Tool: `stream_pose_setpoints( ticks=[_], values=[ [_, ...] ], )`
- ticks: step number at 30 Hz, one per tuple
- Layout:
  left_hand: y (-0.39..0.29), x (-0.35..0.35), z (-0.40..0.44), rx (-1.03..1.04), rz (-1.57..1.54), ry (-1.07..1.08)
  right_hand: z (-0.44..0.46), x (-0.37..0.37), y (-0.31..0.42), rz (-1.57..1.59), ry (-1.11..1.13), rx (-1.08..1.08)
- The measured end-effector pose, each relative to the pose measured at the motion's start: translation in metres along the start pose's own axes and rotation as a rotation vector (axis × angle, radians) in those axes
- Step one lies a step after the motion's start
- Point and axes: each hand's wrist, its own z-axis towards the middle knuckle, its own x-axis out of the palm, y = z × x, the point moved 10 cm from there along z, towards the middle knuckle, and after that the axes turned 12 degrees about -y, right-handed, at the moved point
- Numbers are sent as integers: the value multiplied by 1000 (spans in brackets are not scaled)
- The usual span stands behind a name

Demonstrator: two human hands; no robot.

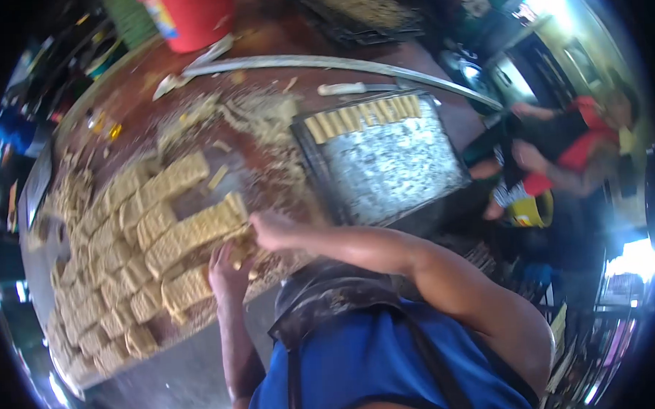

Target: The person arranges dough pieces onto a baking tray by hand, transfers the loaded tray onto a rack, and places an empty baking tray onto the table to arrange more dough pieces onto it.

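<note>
Rows of pale dough strips (191, 231), cut crosswise into blocks, cover the near left of the table. My left hand (230, 271) is at the near edge of these rows, its fingers curled around a small dough piece (237, 264). Just to its right, my right hand (272, 232) is closed beside the end of the longest strip; its fingertips are blurred, and what they pinch is hidden. Beyond my right forearm lies a dark-rimmed metal tray (391, 162), with a line of dough sticks (364, 118) along its far side.
A white-handled knife (341, 89) and a long, curved-looking metal bar (322, 62) lie past the tray. A red bucket (191, 22) stands at the far edge. Flour and scraps (256, 120) litter the tabletop. Another person (564, 149) is at the right, near a yellow container (533, 210).
</note>
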Motion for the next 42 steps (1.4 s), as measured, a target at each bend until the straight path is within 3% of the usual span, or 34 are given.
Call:
stream_pose_setpoints(
  ticks=[3, 5, 6, 7, 8, 9, 11, 13, 15, 17, 20, 22, 24, 26, 29, 32, 35, 38, 42],
  values=[
    [-8, -3, 5, -29, 57, 21, 10, -2, -11, 39, -24, -73],
    [-29, -10, 18, -87, 30, -80, 0, -22, -17, 325, 227, 38],
    [-35, -19, 22, -164, 3, -181, -14, -66, -16, 525, 172, -14],
    [-49, -20, 30, -112, 9, -210, 2, -67, -40, 740, 240, -49],
    [-53, -9, 37, -113, 11, -214, -14, -126, -51, 881, 140, 48],
    [-60, 2, 45, -68, -60, -244, -1, -145, -91, 932, 159, -9],
    [-90, 27, 59, -50, -90, -192, -13, -252, -143, 852, -35, 29],
    [-128, 62, 71, 34, -108, -122, -10, -335, -254, 936, -433, 68],
    [-168, 97, 84, 176, -177, -68, -23, -403, -335, 769, -528, 106],
    [-201, 135, 94, 155, -231, 0, -28, -437, -390, 512, -542, 226],
    [-252, 191, 107, 199, -322, 121, -16, -447, -417, 256, -535, 244],
    [-272, 216, 113, 207, -339, 154, -12, -456, -407, -70, -671, 190],
    [-296, 228, 117, 215, -402, 191, -9, -456, -405, -132, -709, 132],
    [-301, 233, 117, 223, -387, 186, -14, -458, -406, -326, -907, 16],
    [-296, 237, 118, 234, -365, 198, -19, -458, -394, -329, -894, 80],
    [-276, 241, 111, 111, -329, 231, -16, -460, -397, -338, -863, 113],
    [-264, 242, 105, 74, -334, 224, -18, -467, -418, -36, -855, 144],
    [-255, 238, 103, 66, -364, 189, -25, -477, -434, 64, -850, 209],
    [-225, 226, 100, -62, -307, 144, -20, -472, -439, -161, -817, 245]
  ],
)
